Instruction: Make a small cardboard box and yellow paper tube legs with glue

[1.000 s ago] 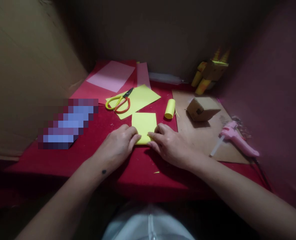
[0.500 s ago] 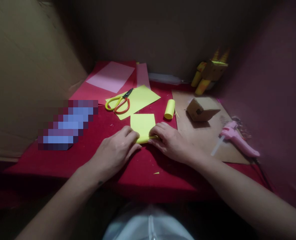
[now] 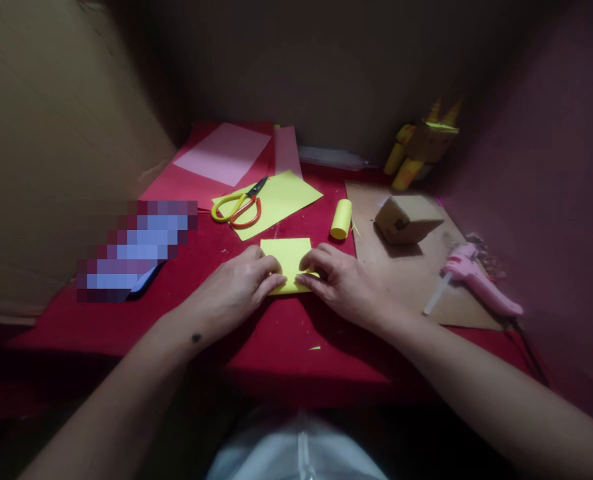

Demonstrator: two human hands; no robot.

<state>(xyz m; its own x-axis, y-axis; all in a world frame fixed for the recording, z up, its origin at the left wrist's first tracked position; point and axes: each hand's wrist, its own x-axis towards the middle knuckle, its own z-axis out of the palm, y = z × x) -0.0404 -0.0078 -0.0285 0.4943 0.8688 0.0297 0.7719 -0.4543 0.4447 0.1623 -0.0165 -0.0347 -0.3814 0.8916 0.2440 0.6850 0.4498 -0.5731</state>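
Observation:
A small yellow paper piece (image 3: 287, 257) lies on the red cloth in front of me, its near edge curled or folded over. My left hand (image 3: 246, 280) pinches its left side, and my right hand (image 3: 339, 283) pinches the right side, thumbs along the near edge. Beyond it, scissors (image 3: 239, 207) with a yellow and a red handle rest on a larger yellow sheet (image 3: 286, 197). A rolled yellow paper tube (image 3: 341, 220) lies to the right of that sheet.
A cardboard sheet (image 3: 376, 267) at right bears a folded cardboard piece (image 3: 401, 220) and a pink glue gun (image 3: 481, 280). Behind stands a cardboard figure (image 3: 423, 143). Pink paper (image 3: 223, 153) lies back left; a blurred-out blue object (image 3: 146, 247) is at left.
The yellow paper's far edge has come nearer to me, and its near edge looks flatter and slightly closer. Both hands have kept hold, with thumbs shifted a little.

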